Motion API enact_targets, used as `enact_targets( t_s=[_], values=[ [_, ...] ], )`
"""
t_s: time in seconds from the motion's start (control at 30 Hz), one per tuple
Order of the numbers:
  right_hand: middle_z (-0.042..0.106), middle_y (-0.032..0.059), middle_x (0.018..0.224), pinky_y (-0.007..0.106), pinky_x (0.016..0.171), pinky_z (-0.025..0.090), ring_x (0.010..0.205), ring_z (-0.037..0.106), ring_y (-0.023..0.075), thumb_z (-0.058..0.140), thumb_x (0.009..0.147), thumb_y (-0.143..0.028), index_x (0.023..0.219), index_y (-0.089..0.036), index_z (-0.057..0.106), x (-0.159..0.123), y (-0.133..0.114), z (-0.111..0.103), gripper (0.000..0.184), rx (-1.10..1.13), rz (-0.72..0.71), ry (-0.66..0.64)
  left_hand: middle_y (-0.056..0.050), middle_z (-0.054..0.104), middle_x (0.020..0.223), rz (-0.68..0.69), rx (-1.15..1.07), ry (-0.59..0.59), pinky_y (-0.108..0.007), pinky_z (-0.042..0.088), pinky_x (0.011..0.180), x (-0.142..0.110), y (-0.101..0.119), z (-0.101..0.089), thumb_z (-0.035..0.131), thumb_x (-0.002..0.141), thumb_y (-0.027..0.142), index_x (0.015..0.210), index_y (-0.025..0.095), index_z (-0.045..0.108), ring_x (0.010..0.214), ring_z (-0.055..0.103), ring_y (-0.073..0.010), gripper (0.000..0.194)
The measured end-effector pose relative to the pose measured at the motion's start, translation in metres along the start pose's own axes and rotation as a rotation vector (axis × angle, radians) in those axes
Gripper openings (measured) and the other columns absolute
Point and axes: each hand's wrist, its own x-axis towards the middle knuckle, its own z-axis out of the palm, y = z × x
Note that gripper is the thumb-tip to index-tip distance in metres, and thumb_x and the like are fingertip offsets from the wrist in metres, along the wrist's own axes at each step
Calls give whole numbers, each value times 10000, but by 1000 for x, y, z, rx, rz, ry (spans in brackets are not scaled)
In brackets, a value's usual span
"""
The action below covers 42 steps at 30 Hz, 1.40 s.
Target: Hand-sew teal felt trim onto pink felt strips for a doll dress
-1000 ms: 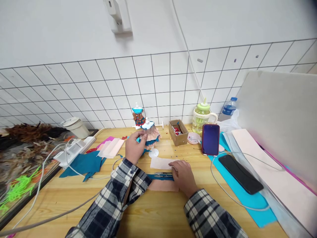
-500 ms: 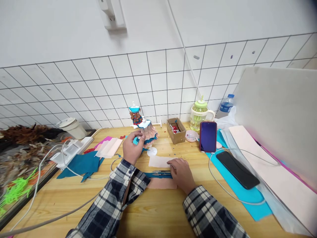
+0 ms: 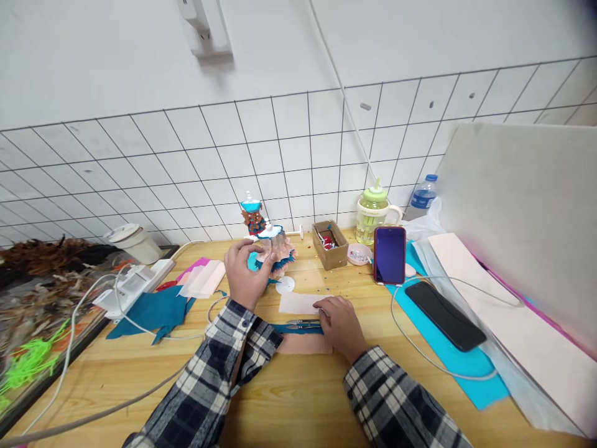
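My left hand point(image 3: 245, 272) reaches forward and closes its fingers on a small doll dress form point(image 3: 277, 247) with a pink and teal skirt. A second, taller dressed form point(image 3: 253, 218) stands just behind it by the tiled wall. My right hand point(image 3: 342, 323) lies on the wooden table with its fingers curled onto small thread snips point(image 3: 303, 323), which rest on a teal felt strip point(image 3: 291, 329) and a pink felt piece point(image 3: 305, 344). A white paper piece point(image 3: 298, 303) and a white disc point(image 3: 285, 285) lie between my hands.
A cardboard box point(image 3: 331, 244) of small parts, a bead dish point(image 3: 359, 254), a green cup point(image 3: 373, 211), a water bottle point(image 3: 422, 194), an upright phone point(image 3: 389, 255) and a flat phone point(image 3: 444, 315) sit to the right. A power strip point(image 3: 135, 281), teal felt point(image 3: 152, 309) and feathers point(image 3: 41, 274) lie left.
My left hand has closed more around the skirted form and drawn it slightly toward me. The view shifted a little; my right hand stays on the snips.
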Motion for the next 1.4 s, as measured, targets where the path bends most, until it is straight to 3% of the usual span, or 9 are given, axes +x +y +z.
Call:
enact_targets(
  t_s=[0.2, 0.43, 0.53, 0.67, 0.77, 0.87, 1.03, 1.2, 1.4],
  values=[
    [702, 37, 983, 352, 893, 383, 957, 572, 208, 509, 871, -127, 992, -229, 681, 0, -1, -1, 234, 23, 2, 6, -70, 602, 996, 6, 188, 26, -446, 328, 952, 3, 11, 5, 687, 779, 452, 709, 219, 658, 1009, 523, -284, 244],
    [704, 44, 986, 360, 885, 387, 960, 576, 217, 510, 865, -123, 992, -230, 686, -1, 1, -4, 242, 33, 4, 22, -52, 613, 891, 61, 62, -7, -407, 382, 894, -11, 1, -7, 618, 840, 445, 786, 218, 645, 911, 568, -242, 235],
    [706, 38, 986, 350, 879, 390, 953, 578, 207, 509, 871, -123, 982, -227, 684, -1, 4, -5, 231, 27, 15, 43, -54, 644, 845, 136, 47, -63, -396, 404, 883, -37, -28, -23, 570, 866, 383, 774, 220, 615, 901, 599, -238, 192],
    [708, 31, 971, 339, 882, 393, 950, 579, 198, 512, 878, -133, 977, -228, 690, -1, 7, -6, 225, 24, 25, 55, -81, 684, 874, 138, 199, -317, -400, 427, 843, -80, -93, -46, 548, 857, 366, 817, 228, 642, 898, 620, -261, 172],
    [705, 37, 970, 346, 883, 397, 956, 577, 207, 512, 867, -132, 978, -223, 695, 0, 9, -5, 232, 10, 35, 43, -132, 670, 1058, -1, 402, -385, -458, 417, 905, -102, -131, -58, 536, 820, 393, 1065, 191, 640, 1023, 582, -326, 334],
    [704, 46, 977, 359, 887, 404, 958, 576, 222, 507, 852, -125, 982, -209, 695, 0, 11, -3, 243, 0, 49, 32, -148, 647, 1086, -173, 420, -492, -506, 394, 936, -110, -146, -63, 528, 783, 384, 1002, 172, 657, 1087, 532, -365, 331],
    [707, 56, 991, 374, 892, 424, 960, 582, 230, 490, 847, -121, 984, -195, 693, -1, 17, -3, 256, -10, 51, 73, -103, 658, 926, -301, 139, -532, -531, 366, 935, -109, -145, -58, 529, 792, 374, 776, 201, 606, 1015, 547, -345, 190],
    [704, 65, 1001, 398, 885, 442, 959, 586, 243, 497, 867, -157, 1019, -183, 681, -2, 19, -7, 240, -43, -37, 108, -43, 655, 807, -380, -130, -354, -389, 457, 830, -113, -139, -57, 344, 946, 396, 944, 213, 442, 834, 613, -219, 207],
    [682, 93, 1060, 437, 887, 451, 978, 586, 261, 469, 928, -265, 1137, -193, 621, 1, -27, 6, 268, 54, -155, 311, 56, 508, 635, -257, -594, -203, -290, 465, 686, -136, -77, -26, 278, 996, 478, 1013, 217, 350, 609, 545, -132, 271]
  ],
)
